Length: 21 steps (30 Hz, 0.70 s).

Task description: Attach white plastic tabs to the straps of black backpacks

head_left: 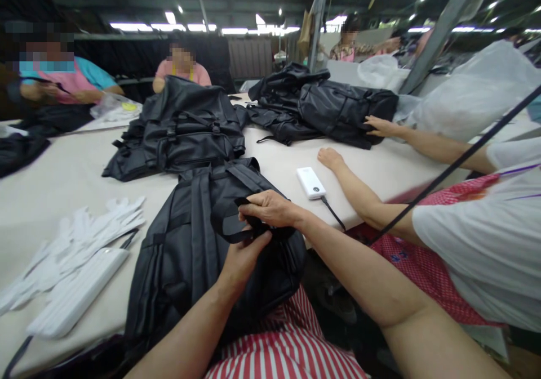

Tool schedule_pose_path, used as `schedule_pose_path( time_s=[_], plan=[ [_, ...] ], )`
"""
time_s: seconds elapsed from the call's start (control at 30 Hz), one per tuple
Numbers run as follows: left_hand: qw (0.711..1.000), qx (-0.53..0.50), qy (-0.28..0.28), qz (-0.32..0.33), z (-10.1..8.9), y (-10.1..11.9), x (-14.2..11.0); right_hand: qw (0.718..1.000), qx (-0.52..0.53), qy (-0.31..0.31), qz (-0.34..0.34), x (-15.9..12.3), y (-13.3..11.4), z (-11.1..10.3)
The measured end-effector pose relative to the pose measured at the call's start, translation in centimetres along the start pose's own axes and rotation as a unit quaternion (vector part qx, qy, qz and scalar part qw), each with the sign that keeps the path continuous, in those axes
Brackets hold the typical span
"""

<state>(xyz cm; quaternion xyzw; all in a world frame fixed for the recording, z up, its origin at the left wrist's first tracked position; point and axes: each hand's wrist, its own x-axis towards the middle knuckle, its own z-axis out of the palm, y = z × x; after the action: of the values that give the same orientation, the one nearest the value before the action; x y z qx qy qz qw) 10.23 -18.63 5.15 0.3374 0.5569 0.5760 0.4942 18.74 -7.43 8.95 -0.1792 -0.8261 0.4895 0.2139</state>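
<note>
A black backpack [173, 255] lies at the table's front edge and partly over my lap, its padded straps running along its upper face. Over its right side, my right hand [270, 207] pinches a black webbing strap [228, 221] that curves in a loop to the left. Just below it, my left hand [249, 255] is closed around the same webbing. Whatever buckle or strap end sits between my fingers is too dark to make out.
White gloves [80, 244] and a white ribbed device [80, 294] lie left. A white power bank [310, 183] with a cable lies right, near a co-worker's hand [332, 158]. More black backpacks [198, 125] sit behind, others [338, 108] farther right. Several people surround the table [270, 159].
</note>
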Motion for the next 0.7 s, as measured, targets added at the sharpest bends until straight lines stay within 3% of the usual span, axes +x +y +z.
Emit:
schedule_pose_path(
  time_s=[0.1,0.17,0.37,0.5,0.7],
  plan=[
    [0.998,-0.017,-0.044,0.046,-0.1,0.0,0.5,0.998,0.067,-0.004,0.016,0.0,0.8,-0.2],
    [0.997,-0.026,-0.045,0.062,-0.4,-0.6,1.0,0.995,0.094,0.001,0.013,0.0,1.2,-0.1],
    [0.989,-0.12,-0.08,0.038,-1.5,-1.7,2.6,0.99,0.138,-0.018,0.034,-0.2,1.0,0.1],
    [0.993,-0.092,-0.076,0.022,-1.1,-1.7,3.2,0.995,0.09,0.025,0.032,-0.2,0.9,0.3],
    [0.995,-0.044,-0.06,0.072,-0.1,-2.3,2.8,0.991,0.014,0.133,0.003,-0.1,0.9,1.4]
  ],
)
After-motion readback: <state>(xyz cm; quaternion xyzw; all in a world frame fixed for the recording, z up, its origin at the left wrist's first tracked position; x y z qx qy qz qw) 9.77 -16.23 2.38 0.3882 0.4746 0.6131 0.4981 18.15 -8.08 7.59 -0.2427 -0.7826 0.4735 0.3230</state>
